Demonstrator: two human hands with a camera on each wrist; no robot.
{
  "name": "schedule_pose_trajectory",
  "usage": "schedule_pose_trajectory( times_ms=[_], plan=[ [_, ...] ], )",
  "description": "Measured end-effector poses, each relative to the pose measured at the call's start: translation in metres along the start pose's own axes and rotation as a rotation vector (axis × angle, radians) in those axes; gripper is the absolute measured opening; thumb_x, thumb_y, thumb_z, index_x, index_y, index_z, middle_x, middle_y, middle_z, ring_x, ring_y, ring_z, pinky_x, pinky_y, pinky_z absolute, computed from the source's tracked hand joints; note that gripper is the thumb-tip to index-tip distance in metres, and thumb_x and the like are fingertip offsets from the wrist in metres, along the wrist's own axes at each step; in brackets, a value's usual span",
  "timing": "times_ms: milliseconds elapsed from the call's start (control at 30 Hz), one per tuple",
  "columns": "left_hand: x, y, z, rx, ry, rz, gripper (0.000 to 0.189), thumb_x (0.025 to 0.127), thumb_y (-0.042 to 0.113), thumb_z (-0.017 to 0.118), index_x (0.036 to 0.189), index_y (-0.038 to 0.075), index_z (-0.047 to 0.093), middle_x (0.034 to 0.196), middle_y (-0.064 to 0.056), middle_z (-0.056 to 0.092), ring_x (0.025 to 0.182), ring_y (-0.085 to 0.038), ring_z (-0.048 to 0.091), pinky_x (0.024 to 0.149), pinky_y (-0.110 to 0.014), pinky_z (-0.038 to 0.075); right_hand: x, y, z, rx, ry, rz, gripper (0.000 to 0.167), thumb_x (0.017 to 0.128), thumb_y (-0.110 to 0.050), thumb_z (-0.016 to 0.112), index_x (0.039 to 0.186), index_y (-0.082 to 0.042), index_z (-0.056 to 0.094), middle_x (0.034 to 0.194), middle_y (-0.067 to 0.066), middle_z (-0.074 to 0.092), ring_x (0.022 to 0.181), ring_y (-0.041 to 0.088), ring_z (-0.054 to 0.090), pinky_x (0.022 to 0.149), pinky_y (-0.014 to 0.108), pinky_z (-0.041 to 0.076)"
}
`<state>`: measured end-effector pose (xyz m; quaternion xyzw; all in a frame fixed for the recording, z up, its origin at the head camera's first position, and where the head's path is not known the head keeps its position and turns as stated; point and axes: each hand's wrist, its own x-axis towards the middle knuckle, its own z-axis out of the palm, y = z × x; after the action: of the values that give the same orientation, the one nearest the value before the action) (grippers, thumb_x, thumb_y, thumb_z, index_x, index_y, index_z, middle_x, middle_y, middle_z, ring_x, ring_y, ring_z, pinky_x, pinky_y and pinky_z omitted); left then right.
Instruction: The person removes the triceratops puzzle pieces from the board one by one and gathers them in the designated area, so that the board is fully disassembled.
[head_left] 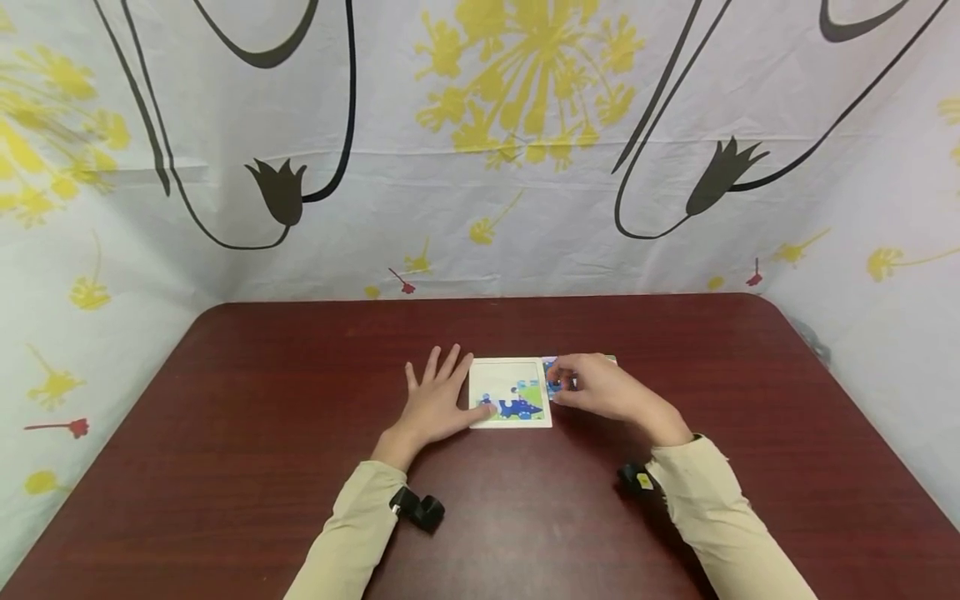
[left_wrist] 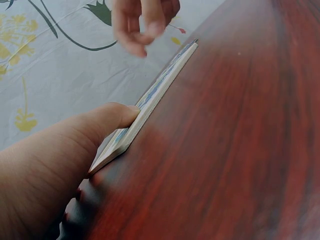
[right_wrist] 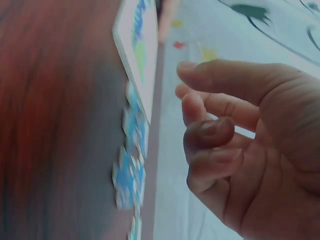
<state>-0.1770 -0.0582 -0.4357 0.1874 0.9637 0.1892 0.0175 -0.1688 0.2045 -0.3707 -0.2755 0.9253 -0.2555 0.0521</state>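
Right hand (head_left: 600,388) was nearer: half-curled, nothing visible in grip, over loose puzzle pieces (right_wrist: 129,176) running from tray (head_left: 498,377) toward right edge of table (head_left: 525,533). Left hand (head_left: 435,405) was splayed, thumb on tray.

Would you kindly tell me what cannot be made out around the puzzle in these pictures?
Loose pieces: exact number unclear; blurred in the right wrist view, partly covered by the right hand in the head view.
Puzzle board: picture too slanted to read, left wrist view; cut off by the top edge, right wrist view.
Right hand: cut off by the top edge, left wrist view.
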Motion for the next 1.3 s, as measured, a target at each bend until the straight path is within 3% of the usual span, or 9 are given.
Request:
schedule_pose_trajectory(
  times_ms=[233, 367, 833, 1300],
  plan=[
    [0.000, 0.000, 0.001, 0.003, -0.006, -0.005, 0.092, 0.078, 0.070, 0.052, 0.149, 0.018, 0.024, 0.154, -0.005, 0.013, 0.140, -0.031, 0.000, 0.101, -0.064, -0.006, 0.020, -0.012, 0.018, -0.144, -0.037, 0.020, 0.023, 0.081, -0.013, 0.070, 0.100, 0.000, 0.067, 0.070, -0.004, 0.054, 0.061, 0.010, 0.046, 0.060, 0.029, 0.042],
    [0.000, -0.001, 0.000, -0.009, 0.000, 0.003, 0.092, 0.079, 0.069, 0.052, 0.149, 0.017, 0.024, 0.154, -0.005, 0.013, 0.140, -0.031, 0.000, 0.101, -0.064, -0.006, 0.024, -0.013, 0.023, -0.150, -0.033, 0.049, 0.022, 0.081, -0.015, 0.072, 0.097, -0.001, 0.068, 0.067, -0.004, 0.052, 0.058, 0.010, 0.043, 0.060, 0.029, 0.041],
    [-0.003, -0.003, 0.000, -0.007, -0.013, -0.006, 0.093, 0.079, 0.069, 0.052, 0.149, 0.018, 0.022, 0.155, -0.005, 0.012, 0.140, -0.031, -0.001, 0.102, -0.063, -0.007, 0.022, -0.014, 0.029, -0.161, 0.031, 0.081, 0.025, 0.076, -0.015, 0.077, 0.094, -0.006, 0.062, 0.083, 0.003, 0.054, 0.073, 0.015, 0.051, 0.064, 0.031, 0.044],
    [0.000, 0.000, -0.001, 0.004, -0.021, -0.008, 0.092, 0.079, 0.069, 0.051, 0.150, 0.019, 0.022, 0.155, -0.004, 0.011, 0.141, -0.030, -0.001, 0.102, -0.063, -0.006, 0.024, -0.021, 0.028, -0.189, 0.058, 0.076, 0.021, 0.074, -0.007, 0.076, 0.089, -0.002, 0.063, 0.075, 0.004, 0.060, 0.068, 0.015, 0.056, 0.061, 0.030, 0.047]
  ],
)
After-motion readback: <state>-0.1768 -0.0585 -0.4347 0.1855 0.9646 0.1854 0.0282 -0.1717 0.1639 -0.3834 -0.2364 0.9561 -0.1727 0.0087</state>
